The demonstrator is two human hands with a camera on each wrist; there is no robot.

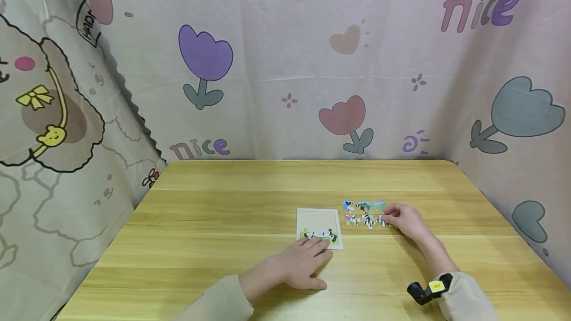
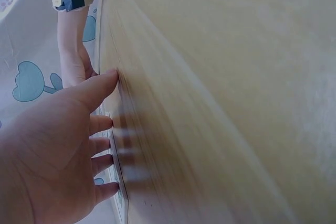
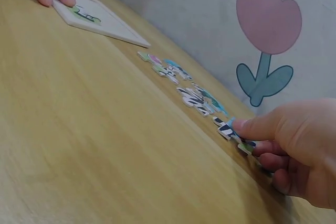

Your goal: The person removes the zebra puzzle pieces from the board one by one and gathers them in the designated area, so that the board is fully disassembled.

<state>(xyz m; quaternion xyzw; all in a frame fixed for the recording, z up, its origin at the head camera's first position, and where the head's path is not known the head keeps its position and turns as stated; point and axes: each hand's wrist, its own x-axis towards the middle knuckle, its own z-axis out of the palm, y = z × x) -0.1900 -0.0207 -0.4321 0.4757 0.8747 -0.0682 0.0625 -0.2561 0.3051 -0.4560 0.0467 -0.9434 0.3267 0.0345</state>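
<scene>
A white puzzle board (image 1: 317, 219) lies on the table, with zebra-print pieces (image 1: 330, 235) along its near edge. My left hand (image 1: 303, 264) rests with fingers extended, fingertips on that near edge and covering part of it. To the board's right, loose jigsaw pieces lie in two rows, among them a zebra-striped piece (image 1: 368, 220) and a blue and green piece (image 1: 364, 206). At the right end of the nearer row, my right hand (image 1: 405, 220) pinches a black-and-white puzzle piece (image 3: 226, 128) between thumb and fingers. The piece is low at the table, partly hidden by the fingers.
The wooden table (image 1: 214, 202) reaches back to a printed curtain (image 1: 276, 63), which also hangs along the left and right sides. A black device with a yellow label (image 1: 434, 289) is strapped at my right sleeve.
</scene>
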